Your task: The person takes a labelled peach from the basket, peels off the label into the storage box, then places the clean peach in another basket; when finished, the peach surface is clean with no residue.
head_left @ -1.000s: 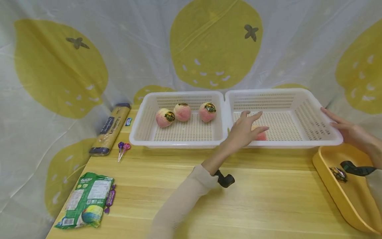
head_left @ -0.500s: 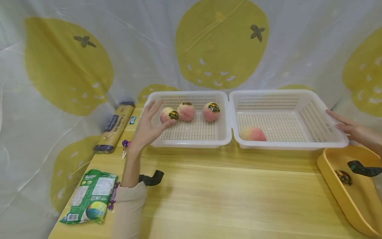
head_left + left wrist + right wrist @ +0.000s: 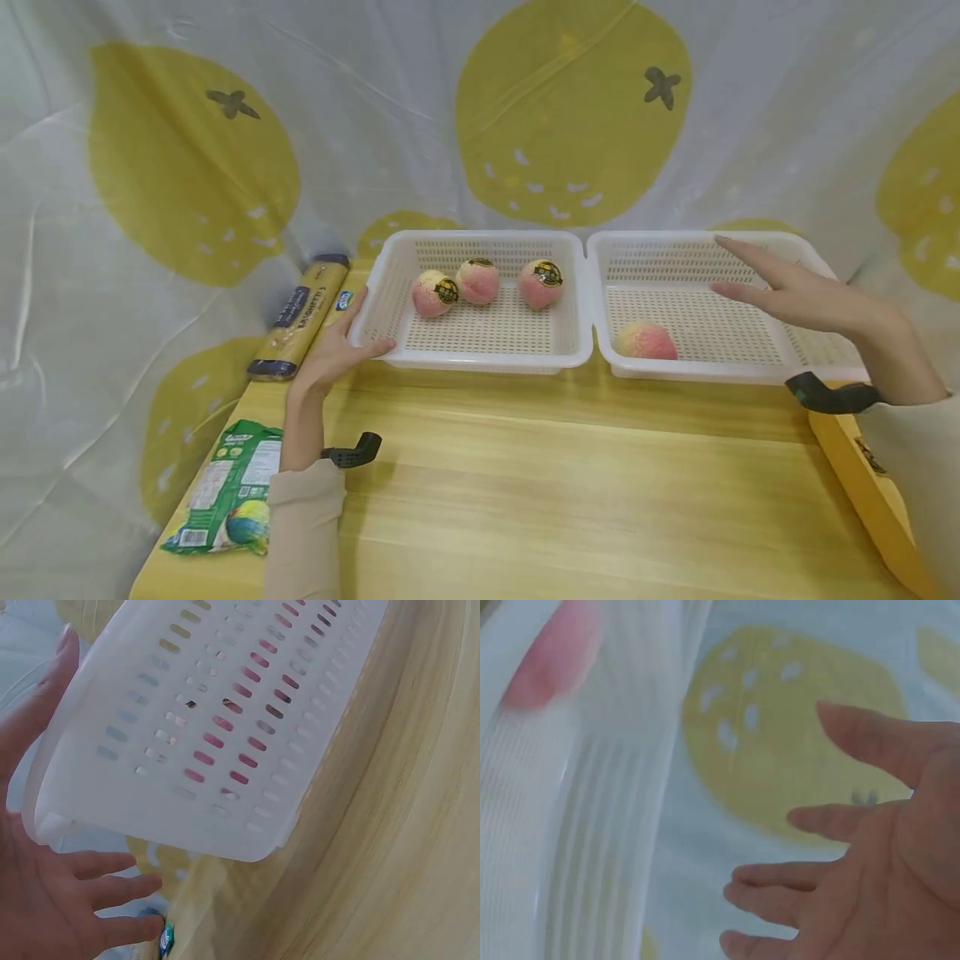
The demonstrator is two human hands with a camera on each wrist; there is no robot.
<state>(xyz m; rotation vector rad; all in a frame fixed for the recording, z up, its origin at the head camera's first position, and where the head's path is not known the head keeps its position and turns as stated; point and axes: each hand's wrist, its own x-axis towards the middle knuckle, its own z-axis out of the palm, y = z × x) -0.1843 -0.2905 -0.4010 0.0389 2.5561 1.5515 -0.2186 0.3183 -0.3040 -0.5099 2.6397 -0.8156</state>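
Note:
Three pink-and-yellow peaches (image 3: 477,281) with dark labels lie in the left white plastic basket (image 3: 480,360). Another peach (image 3: 647,342) is in the front left corner of the right white basket (image 3: 735,371). My left hand (image 3: 330,350) is at the left end of the left basket, thumb by its front corner. In the left wrist view its straight fingers spread beside the basket's wall (image 3: 187,817). Over the right basket's right part hovers my right hand (image 3: 817,304), fingers extended and holding nothing; the right wrist view shows its palm beside the basket.
A spaghetti pack (image 3: 303,312) and a small blue-green wrapped item (image 3: 344,300) lie left of the baskets. A green bag (image 3: 232,487) is nearer the front left. An orange tray (image 3: 862,492) stands at right, partly hidden by my right arm. A lemon-print curtain (image 3: 375,108) hangs behind.
My left hand has moved left from over the right basket to the left basket's left end. My right hand has left the right basket's right rim and moved inward over it.

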